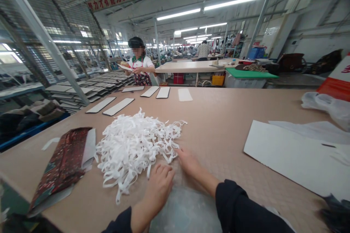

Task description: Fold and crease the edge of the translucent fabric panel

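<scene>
A loose heap of white elastic strips (pixel 133 149) lies on the tan work table (pixel 218 116), right in front of me. My left hand (pixel 160 184) rests at the heap's lower right edge, with its fingertips turned down out of sight. My right hand (pixel 190 164) lies flat beside it, fingers touching the heap's right edge and holding nothing. Dark sleeves cover both forearms.
A dark red patterned packet (pixel 62 164) lies left of the heap. Black-edged pale panels (pixel 119 106) stand in a row beyond it. A large white card sheet (pixel 295 156) and a plastic bag (pixel 326 107) lie right. A co-worker (pixel 139 62) stands behind the table's far edge.
</scene>
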`<state>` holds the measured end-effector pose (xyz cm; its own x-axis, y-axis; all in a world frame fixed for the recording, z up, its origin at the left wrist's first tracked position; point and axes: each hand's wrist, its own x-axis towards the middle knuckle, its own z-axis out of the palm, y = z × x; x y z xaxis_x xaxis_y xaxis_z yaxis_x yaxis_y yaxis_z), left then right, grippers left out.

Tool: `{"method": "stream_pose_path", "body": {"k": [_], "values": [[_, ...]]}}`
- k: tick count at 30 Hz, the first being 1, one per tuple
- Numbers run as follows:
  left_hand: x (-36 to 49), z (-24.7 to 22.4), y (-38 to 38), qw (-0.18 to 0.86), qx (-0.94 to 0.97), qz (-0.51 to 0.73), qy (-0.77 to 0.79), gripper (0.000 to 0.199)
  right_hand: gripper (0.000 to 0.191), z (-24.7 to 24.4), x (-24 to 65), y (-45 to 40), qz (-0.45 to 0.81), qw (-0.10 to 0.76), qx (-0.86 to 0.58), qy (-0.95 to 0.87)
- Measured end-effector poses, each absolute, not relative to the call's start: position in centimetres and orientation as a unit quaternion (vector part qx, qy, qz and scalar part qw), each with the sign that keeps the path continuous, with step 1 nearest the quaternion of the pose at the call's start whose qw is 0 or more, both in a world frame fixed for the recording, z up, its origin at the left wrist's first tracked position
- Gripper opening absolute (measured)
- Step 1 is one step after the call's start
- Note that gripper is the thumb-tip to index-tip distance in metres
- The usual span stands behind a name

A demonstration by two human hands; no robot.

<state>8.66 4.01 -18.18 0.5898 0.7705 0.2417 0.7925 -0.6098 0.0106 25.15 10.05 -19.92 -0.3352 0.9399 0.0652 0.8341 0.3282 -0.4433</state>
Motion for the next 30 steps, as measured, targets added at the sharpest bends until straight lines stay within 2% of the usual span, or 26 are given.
{"method": "stream_pose_path", "body": {"k": [3,5,9,12,16,20,22,24,27,30], "values": [[9.2,-18.7,7.3,0.07,-0.88,-0.109,-0.457,0.04,0.03,-20.3,24.9,10.7,0.081,0.156,-0.558,-0.811],[9.3,-19.3,9.3,0.082,-0.884,-0.094,-0.452,0.043,0.025,-20.4,25.1,10.4,0.078,0.151,-0.538,-0.826],[8.7,-20.2,12.2,0.077,-0.858,-0.033,-0.507,0.043,0.015,-20.5,28.7,8.7,0.127,0.176,-0.52,-0.826],[8.0,-20.4,13.1,0.067,-0.836,-0.008,-0.544,0.042,0.011,-20.4,34.3,7.2,0.243,0.212,-0.531,-0.784],[7.7,-20.4,13.5,0.065,-0.829,-0.005,-0.556,0.037,0.021,-20.5,43.2,5.1,0.364,0.301,-0.6,-0.645],[8.0,-20.1,13.5,0.077,-0.818,-0.006,-0.571,0.042,0.031,-20.1,50.0,3.2,0.351,0.488,-0.686,-0.409],[8.6,-19.7,13.4,0.085,-0.813,-0.006,-0.576,0.047,0.033,-19.2,51.0,2.5,0.318,0.546,-0.692,-0.35],[9.7,-19.0,13.0,0.091,-0.812,-0.009,-0.577,0.054,0.032,-18.1,50.0,2.0,0.293,0.54,-0.692,-0.379],[12.4,-17.5,11.5,0.063,-0.831,-0.053,-0.55,0.062,0.03,-16.5,45.4,1.6,0.327,0.472,-0.646,-0.504],[14.9,-15.4,8.9,-0.081,-0.858,-0.142,-0.488,0.056,0.026,-15.7,39.9,1.5,0.368,0.423,-0.602,-0.568]]}}
